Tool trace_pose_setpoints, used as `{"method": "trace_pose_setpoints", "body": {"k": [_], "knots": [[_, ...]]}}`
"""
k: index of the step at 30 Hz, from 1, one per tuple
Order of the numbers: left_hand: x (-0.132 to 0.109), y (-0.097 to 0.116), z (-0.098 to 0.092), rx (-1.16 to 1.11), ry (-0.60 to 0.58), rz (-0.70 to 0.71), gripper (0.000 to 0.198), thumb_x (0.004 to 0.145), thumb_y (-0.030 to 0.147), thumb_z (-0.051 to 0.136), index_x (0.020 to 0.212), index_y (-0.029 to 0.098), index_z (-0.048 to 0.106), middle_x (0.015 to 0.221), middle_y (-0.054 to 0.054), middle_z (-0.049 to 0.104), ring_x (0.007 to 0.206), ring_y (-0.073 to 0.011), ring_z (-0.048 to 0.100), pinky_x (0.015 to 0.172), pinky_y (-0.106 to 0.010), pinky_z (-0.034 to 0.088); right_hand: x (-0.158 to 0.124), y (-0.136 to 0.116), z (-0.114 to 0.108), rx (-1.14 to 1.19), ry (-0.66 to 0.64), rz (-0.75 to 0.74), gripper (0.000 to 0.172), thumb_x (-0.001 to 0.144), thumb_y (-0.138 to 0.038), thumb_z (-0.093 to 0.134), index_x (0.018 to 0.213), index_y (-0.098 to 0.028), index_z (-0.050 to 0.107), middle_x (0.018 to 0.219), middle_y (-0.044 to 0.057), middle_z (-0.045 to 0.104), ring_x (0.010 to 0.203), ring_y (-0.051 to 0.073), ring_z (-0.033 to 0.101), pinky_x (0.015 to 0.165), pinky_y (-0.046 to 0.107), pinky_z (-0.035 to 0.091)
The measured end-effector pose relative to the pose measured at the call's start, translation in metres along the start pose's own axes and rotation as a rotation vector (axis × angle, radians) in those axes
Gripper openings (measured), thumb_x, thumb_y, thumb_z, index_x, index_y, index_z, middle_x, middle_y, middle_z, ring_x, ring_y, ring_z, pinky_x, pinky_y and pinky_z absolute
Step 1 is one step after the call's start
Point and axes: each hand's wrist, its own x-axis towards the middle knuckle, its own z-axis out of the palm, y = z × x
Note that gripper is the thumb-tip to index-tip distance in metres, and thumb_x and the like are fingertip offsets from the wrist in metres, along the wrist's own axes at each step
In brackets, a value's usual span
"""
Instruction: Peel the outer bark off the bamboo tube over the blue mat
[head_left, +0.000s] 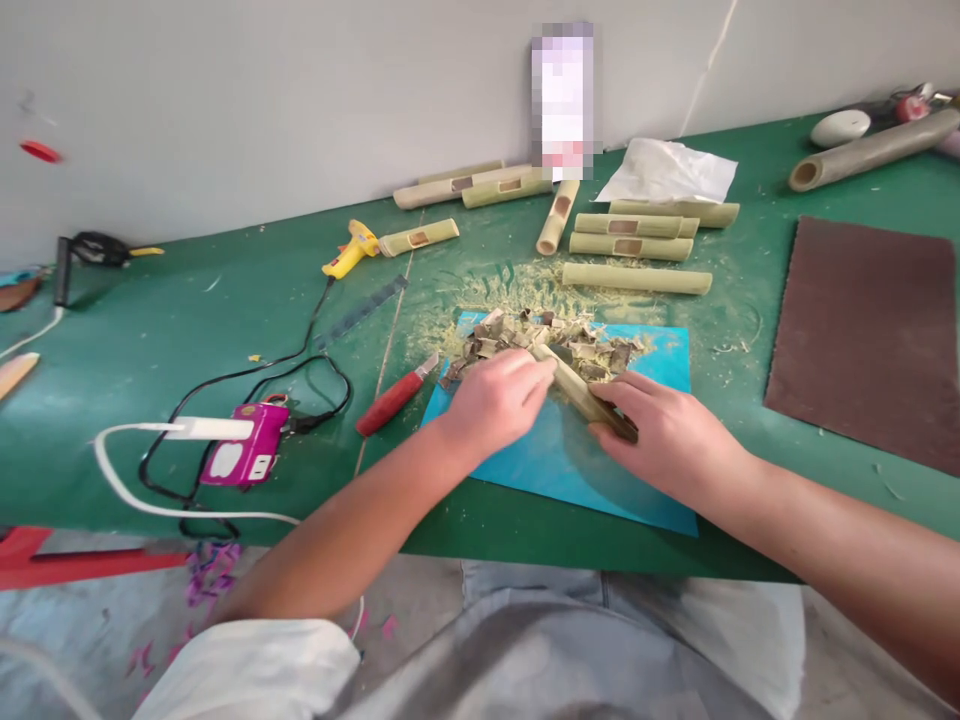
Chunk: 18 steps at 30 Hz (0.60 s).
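Note:
A bamboo tube (574, 385) lies slantwise between my two hands, above a blue sheet (592, 480). My right hand (656, 420) is wrapped round its lower right end. At the upper left end is my left hand (506, 395), closed, with thumb and fingers pressed together at the tube's tip; whether it pinches the tube or something small is hidden. Broken bamboo chips (487, 340) and pale shavings are heaped just beyond the hands. A red-handled knife (391, 402) rests left of the sheet, its blade pointing up and right.
Several cut bamboo tubes (631, 247) lie at the back, with a white tissue (667, 172). A yellow glue gun (351, 250), black cable and magenta power block (247, 445) are at the left. To the right are a brown mat (866, 340) and a thicker tube (877, 150).

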Motion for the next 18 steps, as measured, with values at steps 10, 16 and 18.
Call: {"method": "trace_pose_setpoints", "body": {"k": [10,16,18], "knots": [[-0.0033,-0.0006,0.0013,0.004,-0.022,0.027,0.023,0.097,0.019,0.046,0.100,0.011,0.067,0.072,-0.005,0.062,0.068,-0.0142,0.059,0.065,-0.025,0.048,-0.0001,-0.0013,0.0002,-0.011,0.007,-0.011,0.016,0.082,-0.022,0.057,0.095,-0.016,0.065,0.087,0.005,0.064,0.067,0.014,0.057,0.058,0.026,0.041],[-0.0035,-0.0042,0.0001,-0.001,0.008,-0.036,0.022,0.097,0.019,0.046,0.097,0.011,0.067,0.076,-0.006,0.065,0.072,-0.0142,0.061,0.069,-0.025,0.049,-0.0007,-0.0003,0.0005,0.010,0.016,-0.007,0.018,0.082,-0.022,0.057,0.097,-0.016,0.064,0.088,0.004,0.064,0.064,0.012,0.055,0.057,0.025,0.042],[-0.0041,-0.0042,-0.0002,0.012,-0.007,-0.020,0.023,0.096,0.019,0.046,0.098,0.011,0.067,0.073,-0.005,0.063,0.069,-0.0140,0.060,0.066,-0.025,0.049,-0.0007,-0.0002,0.0007,0.022,0.011,-0.008,0.018,0.082,-0.023,0.057,0.098,-0.016,0.064,0.089,0.005,0.064,0.065,0.012,0.056,0.058,0.025,0.042]]}}
